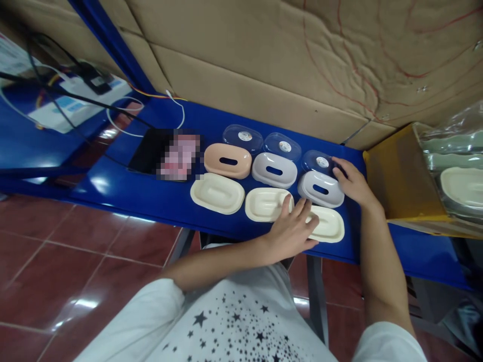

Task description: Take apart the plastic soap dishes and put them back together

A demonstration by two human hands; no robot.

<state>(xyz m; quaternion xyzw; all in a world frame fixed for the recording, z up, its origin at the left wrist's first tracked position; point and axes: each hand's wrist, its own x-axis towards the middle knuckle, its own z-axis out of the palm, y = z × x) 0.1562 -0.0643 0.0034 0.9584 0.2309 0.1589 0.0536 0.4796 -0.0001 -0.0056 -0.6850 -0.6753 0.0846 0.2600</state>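
Soap-box parts lie in three rows on a blue table (pixel 151 196). At the back are three clear lids (pixel 242 137). In the middle row stand a pink slotted tray (pixel 227 160) and two grey slotted trays (pixel 273 170). Three cream bases (pixel 217 193) lie along the front. My left hand (pixel 292 229) rests flat, fingers spread, on the rightmost cream base (pixel 332 226) and touches the middle one. My right hand (pixel 352 182) lies with its fingers on the right edge of the rightmost grey tray (pixel 319 189) and the clear lid behind it.
A dark tablet (pixel 158 151) with cables lies at the table's left. A yellow box (pixel 400 176) with bagged cream and green trays stands at the right. Brown cardboard backs the table. Red floor tiles lie below the front edge.
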